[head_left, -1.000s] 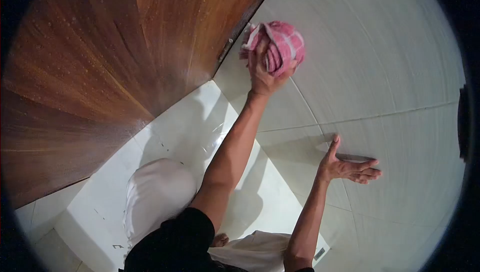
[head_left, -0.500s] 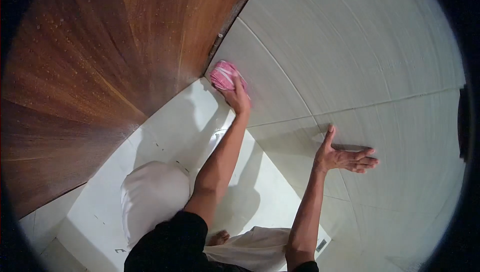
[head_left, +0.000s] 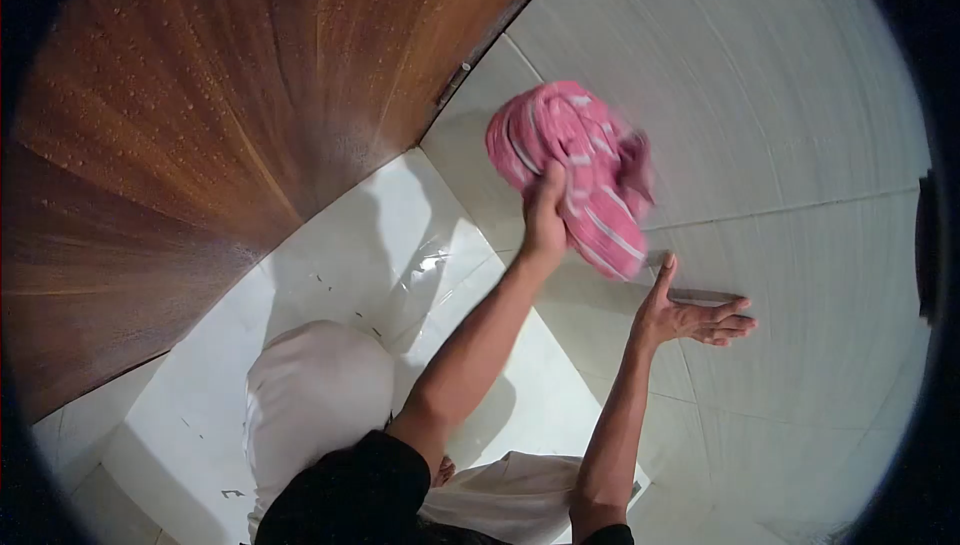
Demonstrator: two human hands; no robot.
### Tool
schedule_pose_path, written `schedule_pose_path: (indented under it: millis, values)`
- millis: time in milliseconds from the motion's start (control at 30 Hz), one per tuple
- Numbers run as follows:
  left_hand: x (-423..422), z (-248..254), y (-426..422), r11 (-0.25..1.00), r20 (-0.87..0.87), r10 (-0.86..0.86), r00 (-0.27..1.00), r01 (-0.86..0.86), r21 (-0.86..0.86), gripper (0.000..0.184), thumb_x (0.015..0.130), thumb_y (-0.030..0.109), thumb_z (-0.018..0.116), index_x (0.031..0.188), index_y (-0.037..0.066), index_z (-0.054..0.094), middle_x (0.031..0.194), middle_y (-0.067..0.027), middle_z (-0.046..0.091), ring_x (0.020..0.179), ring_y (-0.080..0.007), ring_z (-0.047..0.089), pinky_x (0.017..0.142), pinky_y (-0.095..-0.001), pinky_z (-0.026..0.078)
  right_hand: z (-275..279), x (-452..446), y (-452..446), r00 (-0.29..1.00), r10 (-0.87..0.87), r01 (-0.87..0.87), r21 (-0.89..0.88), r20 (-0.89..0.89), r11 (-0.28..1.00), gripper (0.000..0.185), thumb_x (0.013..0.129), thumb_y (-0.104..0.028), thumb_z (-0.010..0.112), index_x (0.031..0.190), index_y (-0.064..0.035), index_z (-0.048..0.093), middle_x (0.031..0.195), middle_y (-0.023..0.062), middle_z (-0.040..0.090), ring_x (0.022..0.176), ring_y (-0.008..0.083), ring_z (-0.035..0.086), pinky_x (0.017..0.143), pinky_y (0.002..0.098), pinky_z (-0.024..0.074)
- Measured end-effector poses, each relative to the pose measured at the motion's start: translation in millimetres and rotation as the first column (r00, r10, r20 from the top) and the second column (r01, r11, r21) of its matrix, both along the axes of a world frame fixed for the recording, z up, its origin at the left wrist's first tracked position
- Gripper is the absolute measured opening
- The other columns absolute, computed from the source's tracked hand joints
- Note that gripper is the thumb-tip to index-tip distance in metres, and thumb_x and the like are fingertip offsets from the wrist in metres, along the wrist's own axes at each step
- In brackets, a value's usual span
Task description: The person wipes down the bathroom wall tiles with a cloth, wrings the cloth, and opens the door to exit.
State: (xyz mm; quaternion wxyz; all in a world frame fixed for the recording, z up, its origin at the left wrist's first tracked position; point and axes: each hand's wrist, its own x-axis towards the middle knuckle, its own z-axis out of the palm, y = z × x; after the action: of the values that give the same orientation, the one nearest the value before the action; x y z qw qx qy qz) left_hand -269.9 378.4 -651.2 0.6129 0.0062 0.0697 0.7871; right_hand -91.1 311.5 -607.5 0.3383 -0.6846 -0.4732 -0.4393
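Observation:
A pink cloth (head_left: 585,160) with white stripes is bunched up in my left hand (head_left: 545,225). My thumb lies over its near side, and the other fingers are hidden behind it. The cloth is in front of the grey tiled wall (head_left: 780,125), its right edge smeared by motion; I cannot tell whether it touches the tiles. Lower on the right, my right hand (head_left: 690,320) is stretched out at the wall with thumb and fingers spread. It holds nothing, and a shadow lies just above its fingers.
A brown wooden door (head_left: 250,75) covered in water drops stands at the left, with a hinge (head_left: 452,85) beside the wall. Below is a wet, shiny white floor (head_left: 340,285) with dark specks. My bent, light-clothed knee (head_left: 320,385) is at the lower left.
My left hand has come away from the corner by the door, moving right and nearer the camera with the cloth, which now looks larger and looser. My right hand has stayed in place.

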Motion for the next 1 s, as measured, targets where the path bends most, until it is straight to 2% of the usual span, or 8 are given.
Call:
schedule_pose_path:
  millis: [33, 100, 300, 333, 467, 600, 767, 1000]
  values:
    - [-2, -8, 18, 0.986, -0.361, 0.063, 0.930, -0.113, -0.119, 0.073, 0.092, 0.056, 0.051, 0.137, -0.001, 0.042, 0.131, -0.0125, 0.051, 0.123, -0.0251, 0.048, 0.104, -0.0352, 0.037, -1, 1, -3, 1.000, 0.002, -0.002, -0.007, -0.003, 1.000, 0.127, 0.067, -0.072, 0.071, 0.154, -0.0123, -0.001, 0.158, 0.0163, -0.016, 0.145, 0.0353, -0.017, 0.109, 0.0632, -0.0092]
    - [-2, -49, 48, 0.880, -0.668, 0.059, 0.742, -0.355, -0.316, 0.075, 0.090, 0.038, 0.066, 0.141, -0.004, 0.030, 0.141, -0.0143, 0.037, 0.127, -0.0268, 0.039, 0.107, -0.0374, 0.032, 0, 3, 2, 1.000, 0.018, -0.018, -0.007, -0.005, 1.000, 0.127, 0.067, -0.070, 0.072, 0.154, -0.0124, 0.000, 0.158, 0.0165, -0.016, 0.145, 0.0348, -0.018, 0.109, 0.0637, -0.0089]
    - [-14, -31, 43, 0.727, -0.643, 0.518, 0.564, -0.687, -0.017, 0.066, 0.087, 0.019, 0.070, 0.141, 0.004, 0.036, 0.147, -0.0169, 0.028, 0.134, -0.0300, 0.035, 0.111, -0.0409, 0.029, -4, 5, 0, 1.000, 0.018, -0.018, -0.024, -0.007, 1.000, 0.128, 0.066, -0.069, 0.074, 0.154, -0.0124, 0.000, 0.158, 0.0168, -0.016, 0.145, 0.0339, -0.018, 0.108, 0.0652, -0.0081]
    - [-25, -33, 41, 0.763, -0.835, 0.391, 0.387, -0.644, 0.059, 0.065, 0.088, 0.020, 0.067, 0.142, 0.005, 0.035, 0.149, -0.0166, 0.025, 0.135, -0.0318, 0.033, 0.111, -0.0455, 0.027, -2, 4, 0, 1.000, 0.025, -0.025, -0.029, -0.005, 0.999, 0.128, 0.066, -0.069, 0.074, 0.154, -0.0125, 0.000, 0.158, 0.0167, -0.016, 0.146, 0.0337, -0.018, 0.108, 0.0654, -0.0080]
    - [-16, 0, 33, 0.788, -0.749, 0.439, 0.497, -0.613, 0.055, 0.064, 0.087, 0.024, 0.066, 0.142, 0.007, 0.037, 0.147, -0.0206, 0.027, 0.132, -0.0352, 0.034, 0.106, -0.0457, 0.033, 1, 6, 1, 0.999, 0.032, -0.031, -0.027, 0.037, 0.999, 0.128, 0.067, -0.070, 0.073, 0.154, -0.0128, 0.000, 0.158, 0.0163, -0.017, 0.145, 0.0345, -0.017, 0.108, 0.0662, -0.0075]
    - [10, -14, 27, 0.715, -0.874, 0.462, 0.151, -0.646, 0.267, 0.077, 0.080, 0.034, 0.074, 0.140, 0.003, 0.038, 0.141, -0.0259, 0.034, 0.130, -0.0413, 0.035, 0.106, -0.0503, 0.031, 0, 2, 2, 0.999, -0.005, 0.006, -0.017, 0.036, 1.000, 0.128, 0.066, -0.070, 0.073, 0.154, -0.0130, -0.001, 0.158, 0.0157, -0.018, 0.145, 0.0363, -0.017, 0.108, 0.0664, -0.0064]
    - [59, -55, 20, 0.671, -0.892, 0.427, 0.147, -0.713, 0.204, 0.081, 0.078, 0.037, 0.076, 0.139, 0.002, 0.038, 0.140, -0.0276, 0.034, 0.129, -0.0445, 0.035, 0.105, -0.0516, 0.032, -3, 4, 4, 0.999, -0.027, 0.027, -0.005, 0.045, 1.000, 0.128, 0.067, -0.072, 0.071, 0.154, -0.0131, -0.001, 0.158, 0.0148, -0.018, 0.145, 0.0385, -0.016, 0.108, 0.0660, -0.0052]
    - [67, -155, 19, 0.619, -0.888, 0.063, 0.455, -0.716, -0.323, 0.083, 0.089, 0.036, 0.066, 0.146, -0.003, 0.020, 0.145, -0.0301, 0.028, 0.135, -0.0418, 0.030, 0.113, -0.0454, 0.024, -5, 9, 7, 0.992, -0.046, 0.046, 0.002, 0.113, 0.999, 0.126, 0.069, -0.075, 0.066, 0.154, -0.0121, -0.002, 0.158, 0.0143, -0.017, 0.145, 0.0369, -0.015, 0.109, 0.0653, -0.0063]
